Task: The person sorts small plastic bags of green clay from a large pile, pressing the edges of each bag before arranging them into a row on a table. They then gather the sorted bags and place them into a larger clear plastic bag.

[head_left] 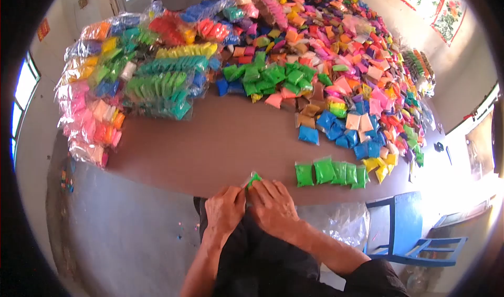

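At the table's near edge, both hands meet on a small green packet (254, 178) in clear plastic. My left hand (226, 209) has its fingers closed at the packet's left side. Over the right side lie the bent fingers of my right hand (272, 201), which hide most of the packet. To the right, a row of several green packets (324, 171) lies on the tabletop, overlapping in part. Farther back is a loose heap of green packets (273, 77).
The brown table (210, 144) bears a large mound of mixed coloured packets (362, 60) at the back right. Bagged stacks of packets (157, 87) cover its left side. A blue chair (407, 228) and clear plastic bags (341, 223) are at the lower right.
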{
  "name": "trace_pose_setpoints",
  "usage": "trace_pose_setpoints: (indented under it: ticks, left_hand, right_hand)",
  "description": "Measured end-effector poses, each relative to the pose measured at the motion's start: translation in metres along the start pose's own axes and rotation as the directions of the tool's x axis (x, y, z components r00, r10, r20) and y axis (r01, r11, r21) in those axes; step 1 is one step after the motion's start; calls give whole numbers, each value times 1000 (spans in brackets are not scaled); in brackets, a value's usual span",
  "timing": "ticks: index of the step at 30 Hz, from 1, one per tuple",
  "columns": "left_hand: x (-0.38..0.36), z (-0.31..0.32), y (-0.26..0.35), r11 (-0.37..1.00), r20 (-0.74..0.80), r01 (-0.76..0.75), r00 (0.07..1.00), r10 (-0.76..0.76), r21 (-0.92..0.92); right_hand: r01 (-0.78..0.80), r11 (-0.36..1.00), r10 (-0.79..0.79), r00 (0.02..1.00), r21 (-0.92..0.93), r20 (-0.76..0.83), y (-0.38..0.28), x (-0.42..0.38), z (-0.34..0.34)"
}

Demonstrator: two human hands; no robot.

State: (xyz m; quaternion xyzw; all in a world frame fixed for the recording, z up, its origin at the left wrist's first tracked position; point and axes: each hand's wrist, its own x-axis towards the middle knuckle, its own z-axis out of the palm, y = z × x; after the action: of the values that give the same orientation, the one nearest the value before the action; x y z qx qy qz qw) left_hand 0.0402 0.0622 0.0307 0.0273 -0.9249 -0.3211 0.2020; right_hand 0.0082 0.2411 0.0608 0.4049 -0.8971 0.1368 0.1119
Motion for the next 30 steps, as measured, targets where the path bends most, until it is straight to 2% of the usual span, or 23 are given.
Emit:
trace_pose_setpoints:
  ticks: [5,8,11,14,21,25,28,30]
  left_hand:
    - [9,-7,-6,997,35,-42,999,40,71]
    - [17,-4,-14,998,-8,2,1000,-2,70]
    - [22,-8,2,992,-28,-87,996,85,-86]
    - [27,0,-1,996,89,-77,993,80,-36]
    - [57,1,-11,995,146,-96,985,96,-11]
    - [53,-1,3,987,173,-102,977,123,-127]
    - [55,0,-2,995,203,-99,974,102,-26]
    - [61,8,-8,993,144,-119,983,117,5]
  right_hand:
    - [-15,1000,16,998,11,-59,1,0,5]
    - [-18,1000,19,998,22,-62,1,-1,5]
    - [-17,999,19,998,29,-56,2,-2,4]
    - [3,1000,-1,996,20,-91,5,-4,7]
    - [-18,998,25,993,62,-116,5,-7,13]
    - [-35,998,40,992,47,-124,4,-10,15]
    - [-24,999,30,988,47,-149,7,-12,17]
    - [-29,997,39,988,67,-152,7,-13,18]
